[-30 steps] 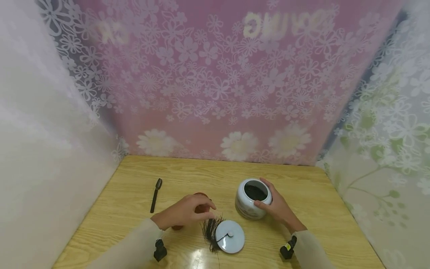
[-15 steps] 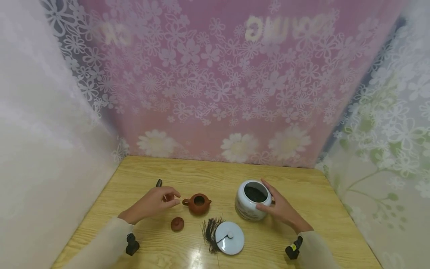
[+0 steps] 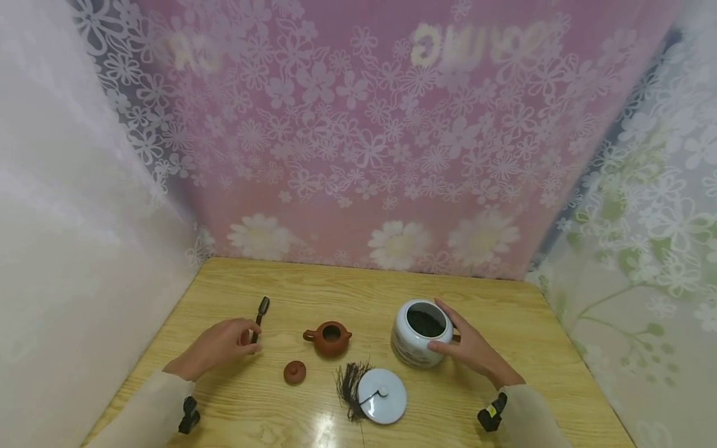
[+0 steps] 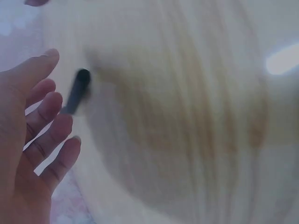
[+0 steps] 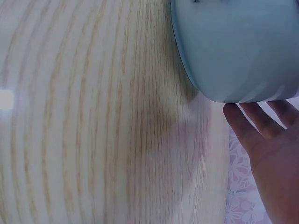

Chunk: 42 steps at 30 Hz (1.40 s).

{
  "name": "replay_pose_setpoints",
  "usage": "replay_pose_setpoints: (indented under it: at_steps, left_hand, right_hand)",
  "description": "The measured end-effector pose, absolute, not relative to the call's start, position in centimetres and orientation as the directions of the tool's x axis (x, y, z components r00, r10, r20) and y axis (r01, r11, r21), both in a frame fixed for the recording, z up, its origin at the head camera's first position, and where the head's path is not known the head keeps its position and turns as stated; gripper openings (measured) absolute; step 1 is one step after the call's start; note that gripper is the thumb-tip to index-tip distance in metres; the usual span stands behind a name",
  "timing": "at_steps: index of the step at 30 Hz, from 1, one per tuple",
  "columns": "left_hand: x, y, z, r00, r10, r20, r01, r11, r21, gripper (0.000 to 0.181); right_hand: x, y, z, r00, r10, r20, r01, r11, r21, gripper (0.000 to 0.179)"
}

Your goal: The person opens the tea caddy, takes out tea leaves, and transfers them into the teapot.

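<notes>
My left hand (image 3: pixel 224 341) is at the dark tea scoop (image 3: pixel 263 306), fingertips beside its handle. In the left wrist view, the thumb and fingers (image 4: pixel 49 123) stand apart, with the blurred scoop handle (image 4: pixel 78 88) just past them. My right hand (image 3: pixel 467 348) holds a white porcelain jar (image 3: pixel 411 346) by its right side, thumb at the front near the rim and fingers behind. Dark loose contents (image 3: pixel 426 322) show inside its mouth. In the right wrist view, fingertips (image 5: pixel 233 112) lie against the jar's pale wall (image 5: pixel 238 51).
A small brown clay teapot (image 3: pixel 329 340), uncovered, stands mid-table, its brown lid (image 3: pixel 294 372) in front on the left. The jar's white lid (image 3: pixel 386 401), with a dark tassel (image 3: pixel 351 389), lies near the front of the wooden table (image 3: pixel 347 280). Patterned cloth walls (image 3: pixel 358 186) enclose the table.
My left hand has moved left, away from over the teapot and its lid, to the tea scoop. The right hand has stayed on the jar, which has hardly moved.
</notes>
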State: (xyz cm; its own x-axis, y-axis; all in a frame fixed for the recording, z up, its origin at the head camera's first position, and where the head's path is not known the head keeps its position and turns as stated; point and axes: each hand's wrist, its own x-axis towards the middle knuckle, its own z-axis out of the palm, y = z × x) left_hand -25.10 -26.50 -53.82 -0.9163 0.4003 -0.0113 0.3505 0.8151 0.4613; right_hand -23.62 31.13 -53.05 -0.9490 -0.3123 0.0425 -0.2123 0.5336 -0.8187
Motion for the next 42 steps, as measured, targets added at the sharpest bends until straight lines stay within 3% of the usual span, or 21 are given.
replay_pose_setpoints:
  at_steps: [8,16,24,35,42]
  left_hand:
    - [-24.2,-27.6,-54.2,-0.926,0.377,-0.030,0.330,0.842,0.427,0.041]
    - [-24.2,-28.1,-54.5,-0.921,0.390,-0.005,0.354,0.841,0.409,0.029]
    - [-24.9,-29.3,-55.4,-0.940,0.342,-0.011,0.316,0.879,0.358,0.033]
    - [-24.5,-29.6,-55.1,-0.960,0.268,0.084,0.281,0.910,0.306,0.013]
    - [-24.5,-29.5,-55.6,-0.971,0.209,0.114,0.237,0.908,0.347,0.014]
  right_hand:
    - [-23.8,31.0,-53.0,-0.946,-0.320,0.052,-0.221,0.521,-0.824,0.101]
    - [-23.7,31.0,-52.9,-0.948,-0.313,0.052,-0.221,0.535,-0.815,0.101]
    - [-23.6,31.3,-53.2,-0.951,-0.307,0.044,-0.211,0.538,-0.816,0.101]
    - [-23.6,31.1,-53.2,-0.952,-0.305,0.037,-0.200,0.525,-0.827,0.100]
    - [-23.8,31.2,-53.6,-0.951,-0.306,0.055,-0.219,0.535,-0.816,0.101]
